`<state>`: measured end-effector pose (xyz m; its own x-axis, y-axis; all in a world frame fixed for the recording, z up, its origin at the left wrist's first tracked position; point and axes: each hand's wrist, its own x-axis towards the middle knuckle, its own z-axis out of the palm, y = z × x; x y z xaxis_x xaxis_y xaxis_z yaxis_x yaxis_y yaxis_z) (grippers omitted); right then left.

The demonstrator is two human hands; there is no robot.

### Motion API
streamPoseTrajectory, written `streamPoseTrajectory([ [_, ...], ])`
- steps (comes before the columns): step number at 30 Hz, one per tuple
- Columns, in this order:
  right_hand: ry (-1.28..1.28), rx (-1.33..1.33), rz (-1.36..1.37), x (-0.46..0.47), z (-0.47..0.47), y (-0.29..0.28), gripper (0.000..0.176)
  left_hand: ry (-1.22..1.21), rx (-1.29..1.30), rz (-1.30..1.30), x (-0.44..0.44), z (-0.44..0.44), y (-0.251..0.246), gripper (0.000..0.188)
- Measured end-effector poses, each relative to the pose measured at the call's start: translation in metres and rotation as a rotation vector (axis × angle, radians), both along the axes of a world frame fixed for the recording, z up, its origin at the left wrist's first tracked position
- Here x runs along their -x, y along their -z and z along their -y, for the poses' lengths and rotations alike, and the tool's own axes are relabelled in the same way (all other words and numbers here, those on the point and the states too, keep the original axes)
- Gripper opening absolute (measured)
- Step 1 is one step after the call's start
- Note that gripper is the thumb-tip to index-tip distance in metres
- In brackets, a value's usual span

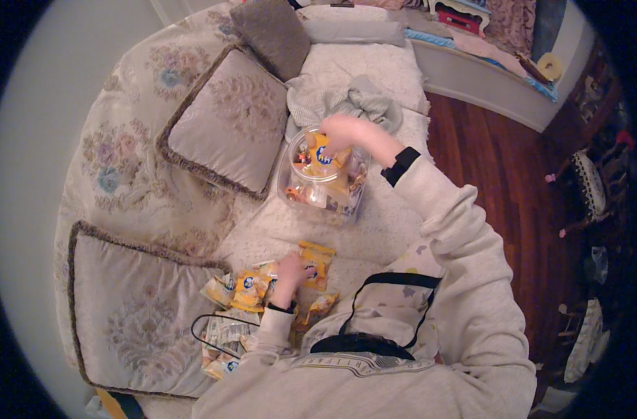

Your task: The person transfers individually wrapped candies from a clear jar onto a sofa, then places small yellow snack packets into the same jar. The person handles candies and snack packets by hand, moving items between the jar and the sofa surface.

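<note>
My right hand [344, 133] grips a yellow snack packet [324, 155] at the round mouth of a clear plastic jar [318, 201]. Through the jar's walls I see several wrapped pieces in mixed colours. Lower down, my left hand [290, 273] rests among yellow and white packets on the sofa seat. Its fingers reach onto one yellow packet [318, 256]; whether they grip it is hidden. Beside that hand lies another yellow packet [248, 289], with one more [321, 306] near my lap. Paler packets [229, 327] lie in a heap close to my left forearm.
A grey striped cloth [365, 102] is bunched just beyond the jar. Fringed cushions [226, 120] [145, 319] line the sofa's left side. A black cord loop [195, 327] crosses the pale packets. Wooden floor [481, 157] drops away on the right, past the seat's edge.
</note>
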<state>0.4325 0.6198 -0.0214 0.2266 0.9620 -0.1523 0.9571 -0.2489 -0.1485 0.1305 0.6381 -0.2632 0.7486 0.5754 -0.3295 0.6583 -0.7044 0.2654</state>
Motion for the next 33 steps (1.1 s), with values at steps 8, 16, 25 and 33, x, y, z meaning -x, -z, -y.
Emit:
streamPoseTrajectory([
  [8,-0.072,0.212,-0.032,0.028,-0.019,0.044,0.039,-0.022,0.078,0.112,-0.009,-0.007,0.008,0.068],
  [16,0.02,-0.736,-0.327,0.055,0.032,0.002,0.029,0.059,0.401,0.42,0.001,-0.01,-0.086,0.048],
  [25,-0.207,-0.335,-0.698,0.117,0.116,0.027,0.044,0.043,0.714,0.861,-0.007,-0.004,-0.191,0.049],
  [33,-0.111,-0.556,-0.558,0.002,0.057,-0.04,0.038,-0.27,0.465,0.998,0.002,-0.003,-0.17,0.047],
])
